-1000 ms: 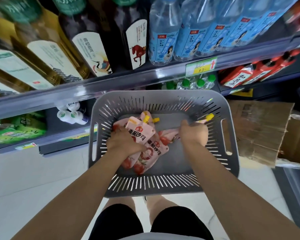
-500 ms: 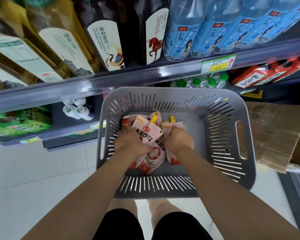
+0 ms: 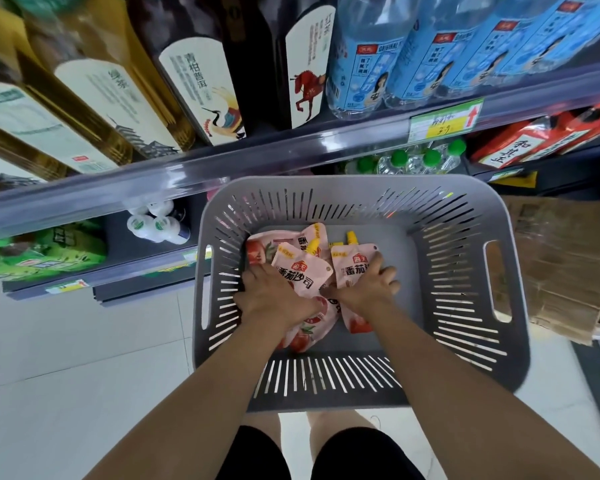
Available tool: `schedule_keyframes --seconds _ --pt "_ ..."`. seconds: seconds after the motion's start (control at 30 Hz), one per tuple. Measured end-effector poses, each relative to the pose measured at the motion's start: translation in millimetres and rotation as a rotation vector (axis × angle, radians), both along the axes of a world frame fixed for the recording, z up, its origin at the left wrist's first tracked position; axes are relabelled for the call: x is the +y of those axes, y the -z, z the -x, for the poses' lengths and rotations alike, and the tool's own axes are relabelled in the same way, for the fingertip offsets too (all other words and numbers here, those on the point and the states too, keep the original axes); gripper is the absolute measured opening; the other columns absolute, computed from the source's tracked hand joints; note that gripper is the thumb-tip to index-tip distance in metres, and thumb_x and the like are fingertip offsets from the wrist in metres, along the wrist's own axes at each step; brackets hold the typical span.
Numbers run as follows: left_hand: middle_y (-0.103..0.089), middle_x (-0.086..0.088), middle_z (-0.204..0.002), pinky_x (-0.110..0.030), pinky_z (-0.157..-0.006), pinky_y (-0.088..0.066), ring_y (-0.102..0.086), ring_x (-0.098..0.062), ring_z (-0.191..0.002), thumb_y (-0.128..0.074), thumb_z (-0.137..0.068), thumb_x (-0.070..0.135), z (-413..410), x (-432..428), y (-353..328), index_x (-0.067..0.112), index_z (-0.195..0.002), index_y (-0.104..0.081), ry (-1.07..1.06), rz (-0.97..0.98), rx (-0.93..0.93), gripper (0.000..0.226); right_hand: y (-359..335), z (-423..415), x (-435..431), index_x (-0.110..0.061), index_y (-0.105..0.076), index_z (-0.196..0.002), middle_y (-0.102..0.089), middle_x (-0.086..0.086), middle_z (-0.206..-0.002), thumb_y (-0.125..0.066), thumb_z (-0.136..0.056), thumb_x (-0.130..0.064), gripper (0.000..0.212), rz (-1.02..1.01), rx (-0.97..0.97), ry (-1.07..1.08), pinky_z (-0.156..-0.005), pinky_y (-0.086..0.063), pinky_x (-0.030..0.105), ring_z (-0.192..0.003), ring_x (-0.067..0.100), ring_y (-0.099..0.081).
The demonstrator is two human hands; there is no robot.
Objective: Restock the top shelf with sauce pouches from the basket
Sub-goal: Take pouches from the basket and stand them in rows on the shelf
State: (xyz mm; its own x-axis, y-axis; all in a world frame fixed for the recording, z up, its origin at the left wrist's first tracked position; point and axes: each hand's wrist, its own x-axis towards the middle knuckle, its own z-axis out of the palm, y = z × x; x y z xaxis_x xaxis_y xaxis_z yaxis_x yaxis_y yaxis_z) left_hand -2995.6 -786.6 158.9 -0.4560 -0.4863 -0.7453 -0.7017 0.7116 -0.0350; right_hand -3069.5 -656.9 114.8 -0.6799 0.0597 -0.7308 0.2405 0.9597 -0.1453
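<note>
A grey slotted basket [image 3: 465, 372] stands on the floor in front of my legs. Several pink sauce pouches with yellow caps lie in a heap in its left half. My left hand [image 3: 274, 297] grips the lower part of the front pouch [image 3: 303, 271] in the heap, fingers curled at its left edge. My right hand [image 3: 366, 289] holds a second pouch [image 3: 352, 261] just to the right, fingers curled over its right edge. The two hands are nearly touching. The lower ends of the pouches are hidden under my hands.
A shelf rail [image 3: 222, 164] crosses above the basket, with tall tea bottles [image 3: 201, 81] and blue water bottles [image 3: 371, 64] on it. Lower shelves hold green-capped bottles [image 3: 413, 161] and red packs [image 3: 520, 140]. Flattened cardboard [image 3: 568, 265] lies right of the basket. White tiled floor is on the left.
My right hand has moved left across the basket, bringing a pouch over beside the heap under my left hand. My left hand has stayed on the heap.
</note>
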Motion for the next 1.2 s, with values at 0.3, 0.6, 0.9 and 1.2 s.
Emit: schedule_keyframes --seconds 0.3,0.6,0.9,1.2 --pt "-0.026 -0.013 -0.149 -0.046 -0.103 -0.038 -0.039 -0.034 -0.129 -0.064 -0.055 0.078 2.0 5.1 -7.5 0.007 -0.147 -0.013 -0.024 -0.066 0.062 0.126 -13.2 4.7 12.2 -0.01 0.0 -0.149 -0.017 0.013 -0.153 -0.074 -0.059 -0.067 0.129 -0.037 -0.012 0.12 -0.106 -0.031 0.053 -0.139 0.037 -0.019" --pt "-0.047 -0.007 -0.131 -0.039 -0.095 -0.045 -0.05 -0.027 -0.118 -0.06 -0.044 0.078 6.5 -5.1 -63.4 0.016 -0.135 -0.039 -0.104 -0.061 0.37 0.113 -72.6 14.0 22.7 0.0 -0.014 -0.143 -0.026 0.019 -0.144 -0.078 -0.059 -0.054 0.118 0.167 0.08 0.121 -0.101 -0.043 0.044 -0.129 0.038 -0.039" --pt "-0.059 0.004 -0.107 -0.038 -0.084 -0.051 -0.059 -0.022 -0.1 -0.061 -0.038 0.068 -6.6 -4.2 -143.1 0.027 -0.108 -0.052 -0.194 -0.071 0.749 0.081 -169.0 1.5 33.0 -0.001 -0.011 -0.146 -0.022 0.019 -0.149 -0.076 -0.06 -0.051 0.118 0.289 0.333 0.077 -0.107 -0.034 0.043 -0.134 0.038 -0.032" --pt "-0.059 0.014 -0.091 -0.041 -0.07 -0.053 -0.059 -0.014 -0.084 -0.069 -0.042 0.055 -13.4 3.0 -274.4 0.035 -0.1 -0.045 -0.292 0.029 1.475 0.066 -297.1 -6.1 3.5 -0.007 -0.022 -0.141 -0.036 0.015 -0.135 -0.08 -0.056 -0.043 0.11 0.572 0.769 0.098 -0.102 -0.036 0.049 -0.127 0.036 -0.035"
